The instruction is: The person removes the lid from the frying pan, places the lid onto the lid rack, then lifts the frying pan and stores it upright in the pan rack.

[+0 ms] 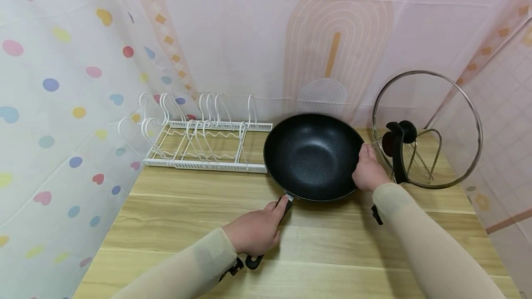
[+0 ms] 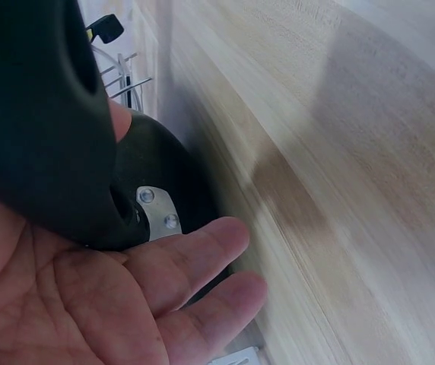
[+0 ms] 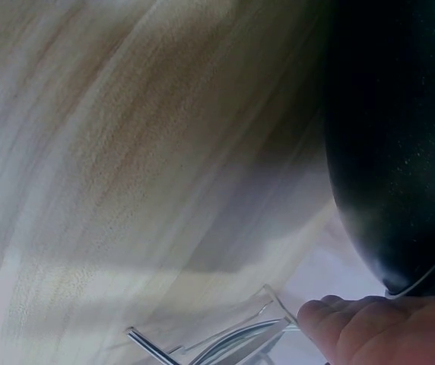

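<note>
A black wok [image 1: 313, 156] is held over the wooden table, its dark inside facing up. My left hand [image 1: 257, 230] holds its black handle [image 1: 254, 262]. In the left wrist view, the handle lies across the palm [image 2: 73, 304], and two fingers reach out past it below a riveted metal bracket [image 2: 157, 209]. At the wok's right edge, my right hand [image 1: 369, 170] grips the rim. The right wrist view has its fingers [image 3: 369, 327] against the outside of the wok [image 3: 400, 167]; the thumb is hidden there.
Left of the wok stands a white wire dish rack [image 1: 208, 166] with upright loops. A glass lid [image 1: 474, 151] with a steel rim and black knob leans on a wire stand [image 1: 438, 151] close to my right hand. Patterned curtains [image 1: 241, 36] hang behind the wooden table [image 1: 187, 211].
</note>
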The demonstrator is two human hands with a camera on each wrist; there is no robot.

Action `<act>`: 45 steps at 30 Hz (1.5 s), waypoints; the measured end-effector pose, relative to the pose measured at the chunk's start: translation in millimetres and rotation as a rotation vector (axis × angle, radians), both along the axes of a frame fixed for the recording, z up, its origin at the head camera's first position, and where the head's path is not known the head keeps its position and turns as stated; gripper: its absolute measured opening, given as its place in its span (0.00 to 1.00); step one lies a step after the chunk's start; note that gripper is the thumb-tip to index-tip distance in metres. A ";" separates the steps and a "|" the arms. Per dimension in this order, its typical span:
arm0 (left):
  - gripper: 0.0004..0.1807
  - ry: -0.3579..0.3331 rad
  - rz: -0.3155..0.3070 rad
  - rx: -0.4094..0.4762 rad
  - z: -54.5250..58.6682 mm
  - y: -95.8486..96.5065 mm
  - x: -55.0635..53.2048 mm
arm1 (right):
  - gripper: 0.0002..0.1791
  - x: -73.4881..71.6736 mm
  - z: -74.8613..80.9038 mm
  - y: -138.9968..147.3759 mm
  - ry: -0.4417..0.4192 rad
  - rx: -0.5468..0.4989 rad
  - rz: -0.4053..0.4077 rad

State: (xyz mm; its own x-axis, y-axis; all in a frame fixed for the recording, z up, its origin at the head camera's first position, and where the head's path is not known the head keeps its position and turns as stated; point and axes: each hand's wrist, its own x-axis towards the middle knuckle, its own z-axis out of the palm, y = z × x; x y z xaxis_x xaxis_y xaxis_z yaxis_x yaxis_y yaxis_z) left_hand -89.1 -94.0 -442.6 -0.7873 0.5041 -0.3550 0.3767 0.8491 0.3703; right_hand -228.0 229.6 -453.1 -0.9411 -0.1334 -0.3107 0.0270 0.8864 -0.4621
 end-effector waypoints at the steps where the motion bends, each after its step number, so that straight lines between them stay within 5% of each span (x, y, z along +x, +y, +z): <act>1: 0.44 0.002 -0.002 0.000 0.0 0.2 0.0 | 0.47 -0.4 0.0 0.5 0.001 -0.002 -0.001; 18: 0.48 -0.005 -0.018 -0.054 5.5 0.6 -4.4 | 0.47 4.2 -5.8 3.7 0.027 -0.071 0.025; 45: 0.47 0.004 -0.053 -0.009 3.8 3.0 0.8 | 0.46 -0.3 -0.9 -0.5 0.027 0.004 0.044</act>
State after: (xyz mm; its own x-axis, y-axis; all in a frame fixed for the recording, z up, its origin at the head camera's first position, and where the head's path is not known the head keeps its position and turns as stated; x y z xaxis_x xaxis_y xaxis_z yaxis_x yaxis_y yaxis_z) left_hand -88.3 -91.0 -438.8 -0.7609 0.5421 -0.3567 0.4229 0.8311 0.3610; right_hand -228.4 229.1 -454.1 -0.9424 -0.1733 -0.2860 -0.0242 0.8883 -0.4586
